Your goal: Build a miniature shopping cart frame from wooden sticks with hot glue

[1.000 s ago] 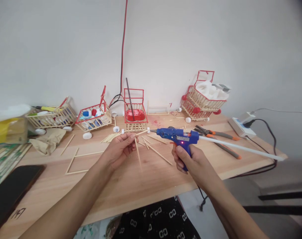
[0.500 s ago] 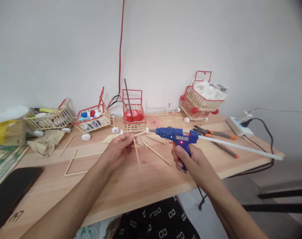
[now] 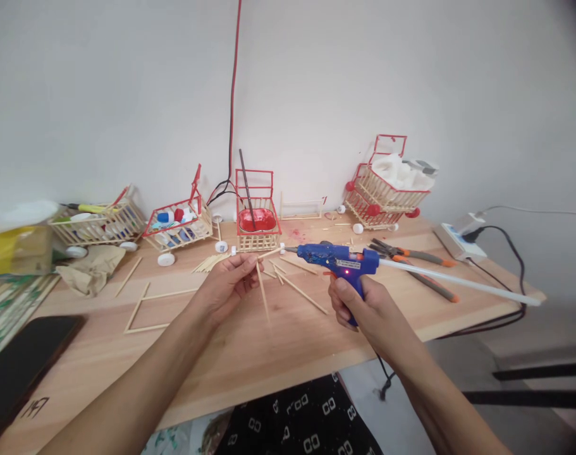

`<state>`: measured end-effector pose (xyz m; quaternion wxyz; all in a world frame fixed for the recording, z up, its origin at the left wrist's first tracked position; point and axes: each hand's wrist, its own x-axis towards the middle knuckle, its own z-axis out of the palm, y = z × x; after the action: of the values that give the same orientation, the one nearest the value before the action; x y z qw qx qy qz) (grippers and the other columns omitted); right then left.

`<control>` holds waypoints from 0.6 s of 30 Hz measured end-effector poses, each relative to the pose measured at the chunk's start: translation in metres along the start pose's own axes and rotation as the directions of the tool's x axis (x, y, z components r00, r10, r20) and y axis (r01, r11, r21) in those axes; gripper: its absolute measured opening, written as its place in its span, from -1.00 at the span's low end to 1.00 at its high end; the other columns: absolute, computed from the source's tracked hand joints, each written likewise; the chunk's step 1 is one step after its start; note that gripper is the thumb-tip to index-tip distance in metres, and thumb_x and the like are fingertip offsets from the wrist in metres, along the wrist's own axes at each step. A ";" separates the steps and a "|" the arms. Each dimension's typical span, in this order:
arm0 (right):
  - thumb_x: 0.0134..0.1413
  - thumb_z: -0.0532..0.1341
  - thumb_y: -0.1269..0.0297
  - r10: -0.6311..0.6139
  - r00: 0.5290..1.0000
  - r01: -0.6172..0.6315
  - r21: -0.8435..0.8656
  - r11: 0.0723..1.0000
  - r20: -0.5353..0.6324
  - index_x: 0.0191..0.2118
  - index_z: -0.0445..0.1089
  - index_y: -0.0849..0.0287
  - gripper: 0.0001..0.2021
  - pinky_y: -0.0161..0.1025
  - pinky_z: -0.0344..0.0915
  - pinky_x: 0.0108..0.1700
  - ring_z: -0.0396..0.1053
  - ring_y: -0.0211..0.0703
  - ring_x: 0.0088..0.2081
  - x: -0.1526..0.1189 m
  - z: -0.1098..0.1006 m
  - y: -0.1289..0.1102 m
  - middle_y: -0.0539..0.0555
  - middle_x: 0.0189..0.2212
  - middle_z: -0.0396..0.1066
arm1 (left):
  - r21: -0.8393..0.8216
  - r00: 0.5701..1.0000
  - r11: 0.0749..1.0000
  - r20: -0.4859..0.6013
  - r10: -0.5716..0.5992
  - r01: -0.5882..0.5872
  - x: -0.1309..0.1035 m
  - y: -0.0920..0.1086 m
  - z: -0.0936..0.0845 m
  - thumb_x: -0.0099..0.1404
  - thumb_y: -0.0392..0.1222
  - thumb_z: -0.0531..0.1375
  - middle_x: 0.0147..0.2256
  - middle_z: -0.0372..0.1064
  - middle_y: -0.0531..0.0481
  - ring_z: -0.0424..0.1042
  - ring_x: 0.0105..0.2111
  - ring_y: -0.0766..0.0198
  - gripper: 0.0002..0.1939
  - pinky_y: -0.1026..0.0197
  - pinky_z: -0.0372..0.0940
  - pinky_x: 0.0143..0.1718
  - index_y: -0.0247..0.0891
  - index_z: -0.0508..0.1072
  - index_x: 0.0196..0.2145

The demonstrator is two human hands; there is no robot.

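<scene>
My left hand (image 3: 233,283) pinches thin wooden sticks (image 3: 262,291) that meet at an angle near the fingertips; one points down, the other toward the right. In my right hand (image 3: 356,297) is a blue hot glue gun (image 3: 330,256), its red light on and a long clear glue stick (image 3: 453,280) out of its back. The gun's nozzle points left, close to the end of the stick pointing right; whether they touch I cannot tell. Loose wooden sticks (image 3: 301,291) lie on the table between my hands. A partial stick frame (image 3: 136,309) lies by my left forearm.
Small stick carts with red trim line the wall: one (image 3: 257,240) holds a red bowl, another (image 3: 382,196) white tissue. Pliers (image 3: 425,256) and a power strip (image 3: 458,243) are at right. A phone (image 3: 36,354) and crumpled brown paper (image 3: 91,268) are at left.
The whole view has shifted very slightly. Both hands, the pinched sticks and the glue gun hold nearly the same positions.
</scene>
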<state>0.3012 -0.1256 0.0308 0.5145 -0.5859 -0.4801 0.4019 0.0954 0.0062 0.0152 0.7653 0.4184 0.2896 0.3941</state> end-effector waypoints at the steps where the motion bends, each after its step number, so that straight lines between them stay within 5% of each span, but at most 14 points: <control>1: 0.18 0.11 -0.05 0.003 1.000 -0.003 -0.002 1.000 -0.002 -0.45 0.11 0.15 -0.62 -0.38 0.01 -0.61 0.08 -0.39 -0.61 0.000 0.000 0.000 -0.11 -0.60 0.10 | 0.000 1.000 1.000 -0.001 0.000 0.000 0.000 0.000 0.000 0.00 -0.15 0.41 -0.48 0.39 0.03 0.27 -0.57 0.52 -0.74 0.45 0.21 -0.55 -0.40 0.52 -0.43; 18: 0.16 0.11 -0.07 0.003 1.000 -0.004 -0.022 1.000 -0.030 -0.46 0.11 0.14 -0.62 -0.37 0.03 -0.61 0.10 -0.38 -0.61 0.002 0.001 0.000 -0.10 -0.61 0.13 | 0.031 1.000 0.999 -0.024 -0.013 0.014 -0.001 0.000 0.001 0.00 -0.13 0.41 -0.47 0.38 0.03 0.27 -0.56 0.51 -0.74 0.44 0.22 -0.53 -0.39 0.52 -0.44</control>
<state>0.3006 -0.1238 0.0304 0.5147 -0.5983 -0.4757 0.3885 0.0953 0.0050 0.0159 0.7579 0.4236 0.3076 0.3892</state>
